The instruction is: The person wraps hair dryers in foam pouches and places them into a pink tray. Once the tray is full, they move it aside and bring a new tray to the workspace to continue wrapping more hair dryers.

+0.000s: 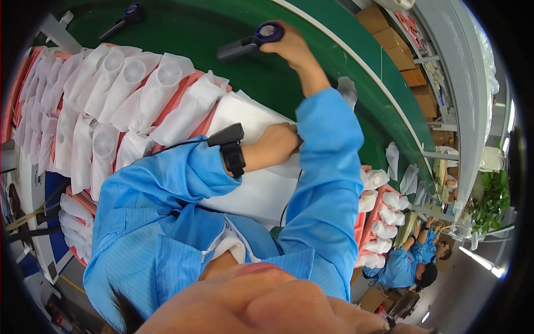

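At twelve o'clock, a handheld fan held by its head

Over the green desk, the fan is pinched at its purple-rimmed head by the grip of the right hand; its dark handle is pointed toward nine, probably so that it is left unobstructed. Near the centre, the left hand is rested on white sheets, fingers curled; whether anything is pinched there cannot be told. The sheets are likely placed close to the body for easy reach. Toward ten, white-wrapped fans are lined up in red trays, apparently for order. At eleven, a second fan is set down.
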`<state>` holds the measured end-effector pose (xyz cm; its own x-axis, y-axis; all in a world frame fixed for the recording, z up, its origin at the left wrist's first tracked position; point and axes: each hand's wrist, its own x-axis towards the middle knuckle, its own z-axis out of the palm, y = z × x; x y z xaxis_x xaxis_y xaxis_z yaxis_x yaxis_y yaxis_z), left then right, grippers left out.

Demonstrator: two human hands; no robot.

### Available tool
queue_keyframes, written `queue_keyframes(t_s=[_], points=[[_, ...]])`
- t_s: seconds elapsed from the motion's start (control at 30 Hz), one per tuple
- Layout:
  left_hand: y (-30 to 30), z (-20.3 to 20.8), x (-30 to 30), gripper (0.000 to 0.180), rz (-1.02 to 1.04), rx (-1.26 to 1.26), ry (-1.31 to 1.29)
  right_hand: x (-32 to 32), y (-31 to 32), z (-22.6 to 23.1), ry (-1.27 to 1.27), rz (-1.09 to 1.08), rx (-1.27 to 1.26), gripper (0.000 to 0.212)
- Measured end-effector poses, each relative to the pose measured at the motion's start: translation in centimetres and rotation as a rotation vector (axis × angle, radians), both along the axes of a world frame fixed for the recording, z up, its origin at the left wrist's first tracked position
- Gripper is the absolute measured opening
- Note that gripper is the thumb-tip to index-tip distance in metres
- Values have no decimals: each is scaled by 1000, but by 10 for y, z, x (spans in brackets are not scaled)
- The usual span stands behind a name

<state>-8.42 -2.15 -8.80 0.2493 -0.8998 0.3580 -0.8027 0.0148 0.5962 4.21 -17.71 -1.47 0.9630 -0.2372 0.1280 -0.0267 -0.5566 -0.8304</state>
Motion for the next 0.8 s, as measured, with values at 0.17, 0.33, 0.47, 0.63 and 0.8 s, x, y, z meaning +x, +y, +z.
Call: queue_keyframes(t_s=[0.17,0.33,0.47,0.63,0.8], points=[[0,25,10,9,-81,63,226,-135,10,99,-241,-15,-190,50],[4,44,34,13,-183,155,498,-233,15,109,-367,-249,-275,51],[10,63,43,12,-233,12,693,-276,8,97,-469,-347,-256,52],[19,78,48,9,-153,-5,787,-279,8,90,-522,-299,-191,54],[24,92,52,9,-35,-47,791,-263,13,85,-482,-251,-179,54]])
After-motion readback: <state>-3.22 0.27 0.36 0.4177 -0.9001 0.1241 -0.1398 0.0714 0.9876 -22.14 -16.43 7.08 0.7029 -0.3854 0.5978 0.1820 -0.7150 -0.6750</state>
